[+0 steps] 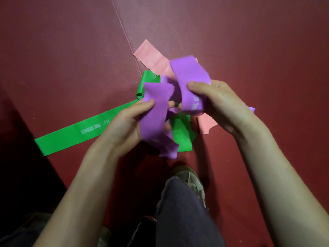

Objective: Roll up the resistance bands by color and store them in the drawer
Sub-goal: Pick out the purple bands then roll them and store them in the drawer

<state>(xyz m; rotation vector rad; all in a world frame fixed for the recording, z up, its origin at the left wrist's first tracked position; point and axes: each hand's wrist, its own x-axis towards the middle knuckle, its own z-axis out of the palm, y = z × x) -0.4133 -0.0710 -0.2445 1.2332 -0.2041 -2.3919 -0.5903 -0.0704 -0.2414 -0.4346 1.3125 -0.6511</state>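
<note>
Purple resistance band (156, 113) held above the floor mat (71, 59), at picture centre, bunched between both hands. Left hand (124, 125) pinches one fold, thumb on top, fingers mostly hidden behind the band. Right hand (213, 102) grips a thicker looped section at 1 o'clock of the left, thumb pressed on it; white lettering there is partly covered, unreadable. Band's lower end hangs at 6 o'clock, edges blurred.

Green band (71, 138) lies flat on the mat, stretching toward 8 o'clock; its near end crumples under the purple one. Print on it appears reversed, hard to read. Pink band (153, 57) lies beneath, showing at 12 o'clock and again at 4 o'clock, middle hidden.

Trouser leg (185, 211) and shoe (188, 177) at 6 o'clock, shoe half covered.
</note>
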